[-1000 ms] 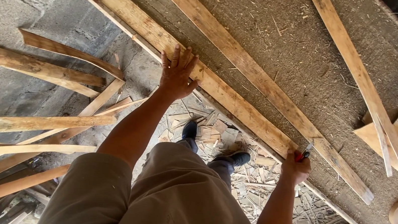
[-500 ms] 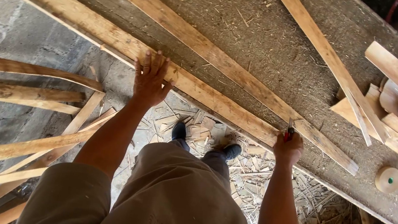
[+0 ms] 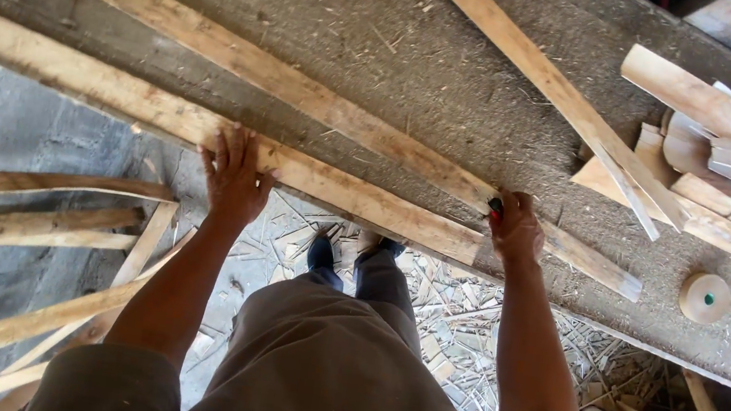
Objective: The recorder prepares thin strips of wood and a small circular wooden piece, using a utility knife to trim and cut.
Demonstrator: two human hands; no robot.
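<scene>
Wooden plank (image 3: pixel 207 135) | left grip (image 3: pixel 234 178) flat, released | right grip (image 3: pixel 516 229) clenching red-black tool (image 3: pixel 495 207)

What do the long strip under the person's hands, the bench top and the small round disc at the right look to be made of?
The long strip looks like rough-sawn, unfinished pale wood, with visible grain and ragged edges. The left hand lies flat on it. The bench top seems to be weathered grey board dusted with sawdust, though that is uncertain. The disc is tan with a green centre, possibly a tape roll or wood.
</scene>
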